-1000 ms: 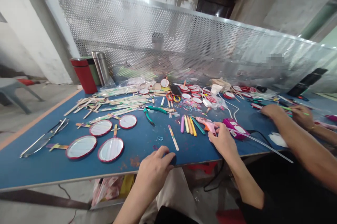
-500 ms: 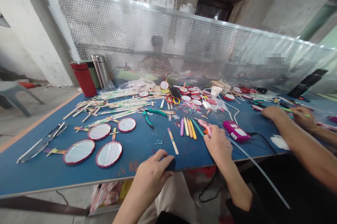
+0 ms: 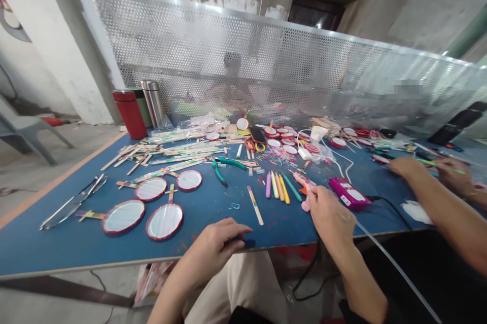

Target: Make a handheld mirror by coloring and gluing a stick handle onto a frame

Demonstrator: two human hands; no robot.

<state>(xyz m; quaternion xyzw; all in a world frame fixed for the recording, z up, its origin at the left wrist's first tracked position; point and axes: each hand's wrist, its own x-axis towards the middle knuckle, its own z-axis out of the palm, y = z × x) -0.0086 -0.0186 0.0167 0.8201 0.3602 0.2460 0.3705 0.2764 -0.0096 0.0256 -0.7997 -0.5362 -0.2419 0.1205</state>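
My right hand (image 3: 332, 215) is wrapped round the handle of a pink glue gun (image 3: 304, 182). The gun's nozzle points away from me, and a long translucent glue stick (image 3: 395, 268) trails out behind it. At the table's front edge my left hand (image 3: 220, 243) is empty, palm down with its fingers loosely stretched. A single craft stick (image 3: 255, 206) with a coloured end lies just beyond those fingers. Several crayon-like coloured sticks (image 3: 277, 186) lie side by side left of the glue gun.
Several round, red-rimmed mirror-like discs on sticks (image 3: 164, 221) lie at left, near clear tongs (image 3: 76, 202). Teal pliers (image 3: 220, 171), craft-stick piles (image 3: 178, 154) and a purple box (image 3: 348, 193) lie beyond. Bottles (image 3: 130, 113) stand at back left. Another person's arm (image 3: 437, 187) reaches in from the right.
My right hand has drawn the glue gun a little to the right, away from the teal stick. My left hand has slid slightly left. The view has shifted a little.
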